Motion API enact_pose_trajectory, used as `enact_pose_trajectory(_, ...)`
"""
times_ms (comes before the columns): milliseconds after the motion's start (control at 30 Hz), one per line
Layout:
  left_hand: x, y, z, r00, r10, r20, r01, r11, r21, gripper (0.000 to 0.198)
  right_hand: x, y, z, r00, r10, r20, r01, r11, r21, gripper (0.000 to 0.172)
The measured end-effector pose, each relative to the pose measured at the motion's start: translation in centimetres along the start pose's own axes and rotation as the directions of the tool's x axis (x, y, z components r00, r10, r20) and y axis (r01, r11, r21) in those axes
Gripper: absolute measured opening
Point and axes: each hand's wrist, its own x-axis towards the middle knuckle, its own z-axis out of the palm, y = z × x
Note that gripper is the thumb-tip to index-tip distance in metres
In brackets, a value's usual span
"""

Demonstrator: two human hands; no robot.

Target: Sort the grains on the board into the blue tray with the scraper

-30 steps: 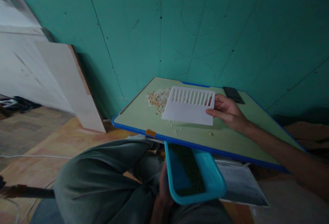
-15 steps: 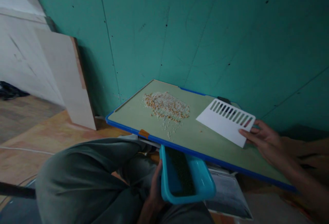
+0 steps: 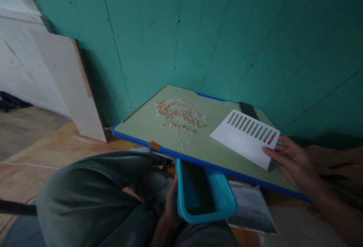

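Note:
My right hand [image 3: 292, 162] grips the right edge of a white slotted plastic scraper [image 3: 245, 137], which rests tilted on the green board [image 3: 210, 145] with a blue rim. A pile of mixed yellow and white grains [image 3: 181, 115] lies on the board to the left of the scraper, apart from it. My left hand [image 3: 170, 205] holds a blue plastic tray [image 3: 224, 198] just under the board's front edge; dark green grains [image 3: 198, 192] lie inside the tray.
A dark flat object [image 3: 248, 110] lies at the board's far edge by the teal wall [image 3: 198, 31]. My bent knee [image 3: 93, 198] is at the lower left. A white panel [image 3: 70, 84] leans on the wall at left. A grey sheet [image 3: 251, 209] lies under the board.
The scraper moved from next to the grain pile to the right side of the board, uncovering the pile. The left hand kept the blue tray under the board's edge.

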Motion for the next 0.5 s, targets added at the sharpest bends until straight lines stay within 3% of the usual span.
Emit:
enact_pose_trajectory(233, 0.2, 0.5, 0.6, 0.999, 0.025, -0.043, -0.029, 0.996, -0.09, 0.053, 0.3, 1.0, -0.2, 0.996, -0.02, -0.087, 0.02, 1.0, 0.002, 0.055)
enact_pose_trajectory(333, 0.4, 0.6, 0.2, 0.998, 0.046, -0.044, -0.053, 0.983, -0.175, 0.058, 1.7, 1.5, -0.1, 0.997, -0.029, -0.072, 0.031, 0.999, 0.035, 0.051)
enact_pose_trajectory(400, 0.7, 0.3, -0.4, 0.997, 0.079, -0.027, -0.082, 0.974, -0.211, 0.058, 3.3, 1.4, 0.9, 0.997, -0.056, -0.06, 0.059, 0.997, 0.052, 0.051)
enact_pose_trajectory(433, 0.9, 0.2, -0.6, 0.988, 0.145, -0.045, -0.151, 0.959, -0.24, 0.05, 4.2, 1.2, 1.8, 0.994, -0.097, -0.045, 0.099, 0.993, 0.064, 0.052)
enact_pose_trajectory(500, 1.4, 0.1, -1.0, 0.968, 0.25, 0.02, -0.236, 0.934, -0.269, 0.026, 5.7, 0.0, 4.5, 0.977, -0.205, 0.061, 0.2, 0.977, 0.075, 0.052)
